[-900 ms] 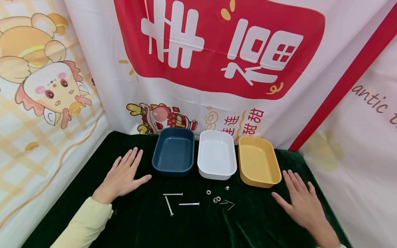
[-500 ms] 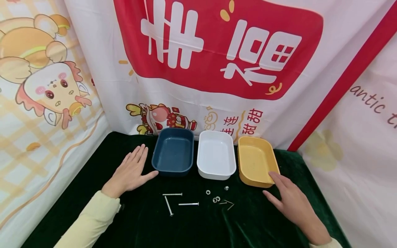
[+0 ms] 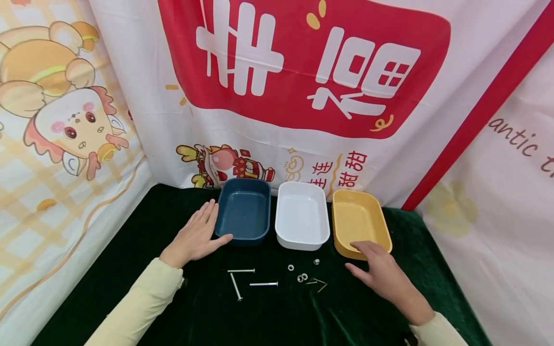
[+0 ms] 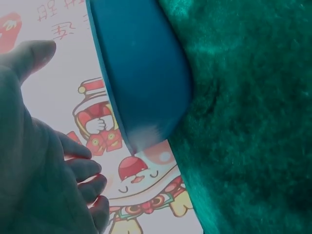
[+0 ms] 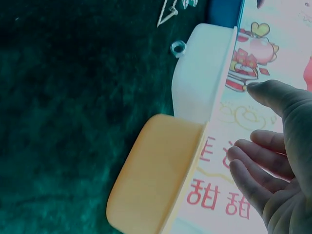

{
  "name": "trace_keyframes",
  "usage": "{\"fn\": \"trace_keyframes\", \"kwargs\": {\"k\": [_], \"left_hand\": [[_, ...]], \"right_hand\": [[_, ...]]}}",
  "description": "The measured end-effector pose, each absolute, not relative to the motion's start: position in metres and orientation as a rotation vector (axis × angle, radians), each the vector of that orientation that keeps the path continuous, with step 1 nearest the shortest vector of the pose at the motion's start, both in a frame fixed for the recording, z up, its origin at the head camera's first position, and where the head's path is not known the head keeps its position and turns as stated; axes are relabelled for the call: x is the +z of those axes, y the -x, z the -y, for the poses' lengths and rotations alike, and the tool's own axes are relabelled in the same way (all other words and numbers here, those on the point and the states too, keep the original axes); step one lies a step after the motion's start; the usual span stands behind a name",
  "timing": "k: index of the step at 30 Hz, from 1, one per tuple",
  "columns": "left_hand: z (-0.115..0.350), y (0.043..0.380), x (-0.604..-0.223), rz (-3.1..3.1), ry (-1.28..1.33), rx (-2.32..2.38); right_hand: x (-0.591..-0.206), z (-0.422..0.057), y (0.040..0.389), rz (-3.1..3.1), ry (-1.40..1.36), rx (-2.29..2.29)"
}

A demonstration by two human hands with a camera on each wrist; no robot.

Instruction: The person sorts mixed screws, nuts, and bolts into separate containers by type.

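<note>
My left hand (image 3: pixel 196 235), fingers straight and thumb spread, is at the left side of the dark blue tray (image 3: pixel 243 211), the thumb overlapping its front left corner. Nothing is in its grasp. My right hand (image 3: pixel 381 271) hovers at the front of the yellow tray (image 3: pixel 361 216) with relaxed, slightly bent fingers that overlap its near rim; it holds nothing. Between these trays stands a white tray (image 3: pixel 302 216). In front lie several long bolts (image 3: pixel 264 284), several nuts (image 3: pixel 291 267) and thin nails or screws (image 3: pixel 322 287).
A dark green velvet cloth (image 3: pixel 277 322) covers the table. Printed cloth (image 3: pixel 143 96) hangs close behind the trays and along both sides. The three trays stand side by side against the back cloth.
My left hand has moved right, up to the blue tray. My right hand has come left from beside the yellow tray to over its front edge. The hardware and trays have stayed put.
</note>
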State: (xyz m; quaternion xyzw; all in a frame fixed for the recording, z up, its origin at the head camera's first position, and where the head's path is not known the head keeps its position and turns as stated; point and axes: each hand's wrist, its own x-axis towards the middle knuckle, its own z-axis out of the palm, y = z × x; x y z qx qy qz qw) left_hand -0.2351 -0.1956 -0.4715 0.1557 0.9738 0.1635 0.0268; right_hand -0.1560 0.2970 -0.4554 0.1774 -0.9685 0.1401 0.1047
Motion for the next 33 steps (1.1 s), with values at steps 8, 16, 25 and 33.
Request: {"fn": "trace_keyframes", "kwargs": {"k": [8,16,25,33], "left_hand": [[0.187,0.241,-0.477,-2.968,-0.49,0.568],[0.179,0.244,-0.48,-2.958,-0.463,0.561],[0.171,0.248,-0.486,-2.941,-0.464,0.576],[0.17,0.247,-0.489,-2.971,-0.45,0.542]], "right_hand": [[-0.464,-0.276,0.167,2.864,-0.599,0.521],[-0.474,-0.256,0.176,2.908,-0.652,0.569],[-0.492,-0.245,0.186,2.901,-0.717,0.534],[-0.505,-0.241,0.192,2.946,-0.699,0.542]]}}
